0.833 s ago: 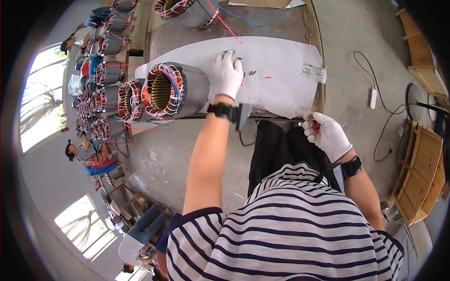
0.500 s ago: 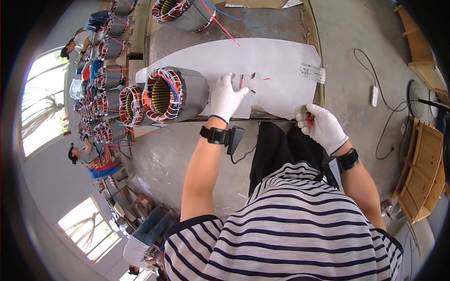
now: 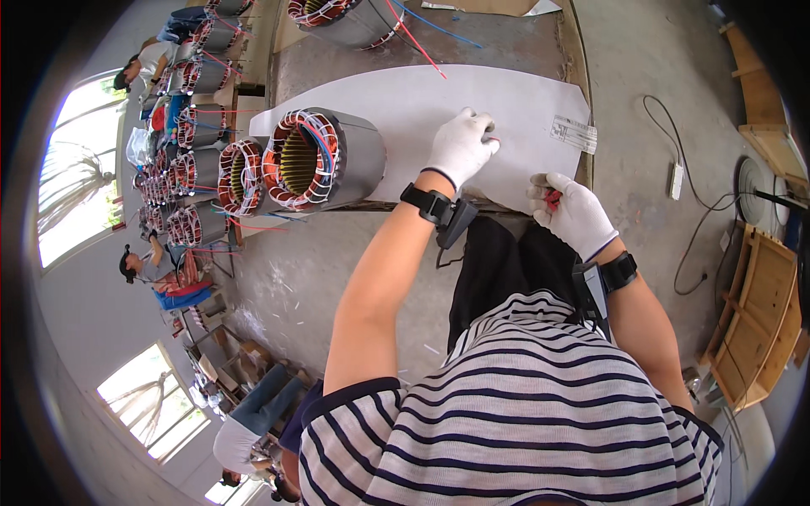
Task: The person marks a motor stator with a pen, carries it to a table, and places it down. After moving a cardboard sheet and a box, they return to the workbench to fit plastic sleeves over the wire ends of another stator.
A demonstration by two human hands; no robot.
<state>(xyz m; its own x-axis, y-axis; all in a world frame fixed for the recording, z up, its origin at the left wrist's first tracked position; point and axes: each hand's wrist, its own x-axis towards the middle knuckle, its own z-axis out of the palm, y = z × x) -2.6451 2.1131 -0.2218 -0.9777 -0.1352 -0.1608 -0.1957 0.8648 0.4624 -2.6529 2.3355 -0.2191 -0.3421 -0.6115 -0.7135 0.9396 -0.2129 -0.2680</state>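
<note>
My left hand (image 3: 462, 150), in a white glove, is over the white sheet (image 3: 531, 101) on the table with its fingers curled together. A speck of red shows at its fingertips; the hand hides whatever else is under or in it. My right hand (image 3: 578, 218), also gloved, is at the table's near edge, palm partly turned up. Its fingers are bent round small red pieces (image 3: 553, 200), too small to make out fully. Left of my left hand a grey motor stator (image 3: 359, 160) with orange windings and white lacing lies on its side.
Another stator (image 3: 245, 177) lies against its left side, and one more (image 3: 354, 25) is at the table's far end, trailing red and blue wires. Rows of stators and several people are at the left. A power strip (image 3: 676, 181) with its cable lies on the floor to the right.
My left hand has moved right across the sheet and its spread fingers have closed. The loose red and black pieces there are now out of sight. My right hand keeps its red pieces.
</note>
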